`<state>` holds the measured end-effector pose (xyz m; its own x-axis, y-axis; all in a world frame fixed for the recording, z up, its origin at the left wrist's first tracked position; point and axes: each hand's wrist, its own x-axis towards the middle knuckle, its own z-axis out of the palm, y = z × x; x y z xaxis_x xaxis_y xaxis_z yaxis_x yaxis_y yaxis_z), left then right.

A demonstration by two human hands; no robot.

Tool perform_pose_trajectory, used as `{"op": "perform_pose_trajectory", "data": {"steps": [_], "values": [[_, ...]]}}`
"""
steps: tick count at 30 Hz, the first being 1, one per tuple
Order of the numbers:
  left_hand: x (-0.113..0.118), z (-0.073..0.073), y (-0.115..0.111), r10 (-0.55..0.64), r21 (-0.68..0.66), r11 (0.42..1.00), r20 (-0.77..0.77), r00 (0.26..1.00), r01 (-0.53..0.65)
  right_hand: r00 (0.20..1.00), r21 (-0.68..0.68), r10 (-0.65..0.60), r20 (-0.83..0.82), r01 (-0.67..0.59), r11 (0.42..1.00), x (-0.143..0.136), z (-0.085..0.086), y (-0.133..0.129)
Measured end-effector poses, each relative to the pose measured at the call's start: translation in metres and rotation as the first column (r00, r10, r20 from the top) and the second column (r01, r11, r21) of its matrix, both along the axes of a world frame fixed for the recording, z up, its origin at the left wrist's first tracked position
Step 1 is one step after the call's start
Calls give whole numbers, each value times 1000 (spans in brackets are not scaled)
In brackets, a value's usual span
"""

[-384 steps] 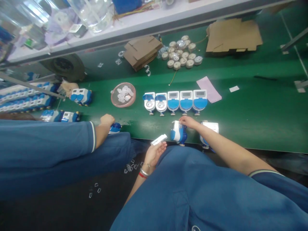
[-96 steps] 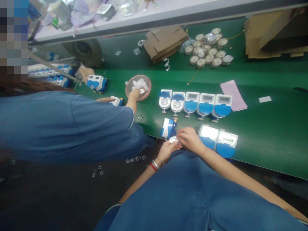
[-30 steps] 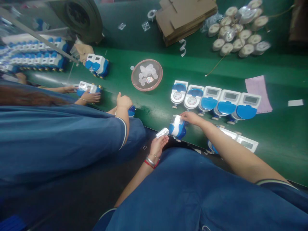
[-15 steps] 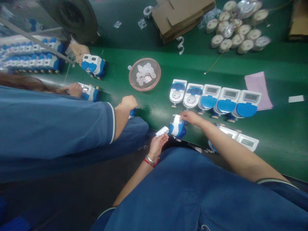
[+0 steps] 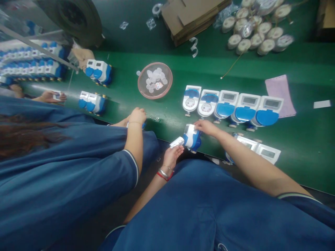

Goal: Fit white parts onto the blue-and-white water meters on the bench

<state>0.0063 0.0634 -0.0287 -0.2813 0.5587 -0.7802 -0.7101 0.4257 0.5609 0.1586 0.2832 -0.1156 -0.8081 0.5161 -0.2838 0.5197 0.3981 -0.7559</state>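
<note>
Left hand [image 5: 172,156]: fingers curled up round a small white rectangular plastic piece [image 5: 176,142], pinched at its near end, far end aimed at the meter. Right hand [image 5: 206,127]: fingers spread lightly over the top of a blue-and-white water meter [image 5: 192,137], steadying it on its side at the near edge of the green conveyor belt [image 5: 288,136]; likely tilted so its side faces the white piece. Behind, five like meters in a row [image 5: 231,106], faces up. Two more [image 5: 258,149] lie under the right forearm. Pink shallow dish of clear caps [image 5: 155,80] further left. A co-worker's hand [image 5: 137,116] rests at the belt edge nearby.
</note>
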Motion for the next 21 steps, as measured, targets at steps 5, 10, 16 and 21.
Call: {"op": "perform_pose_trajectory", "data": {"steps": [5,10,16,21], "values": [[-1,-3,1,-2,8,1000,4,1000,2,1000,6,-23,-9,23,1000,0,2,-1],[-2,-4,3,-11,7,1000,0,1000,11,998,-8,-60,-17,60,998,0,0,-4],[-1,-4,5,-4,-12,1000,-4,1000,4,994,2,-100,-54,100,995,2,-4,-8],[0,-16,6,3,27,1000,-73,997,-2,984,36,-147,-102,152,988,4,-6,-18]]}}
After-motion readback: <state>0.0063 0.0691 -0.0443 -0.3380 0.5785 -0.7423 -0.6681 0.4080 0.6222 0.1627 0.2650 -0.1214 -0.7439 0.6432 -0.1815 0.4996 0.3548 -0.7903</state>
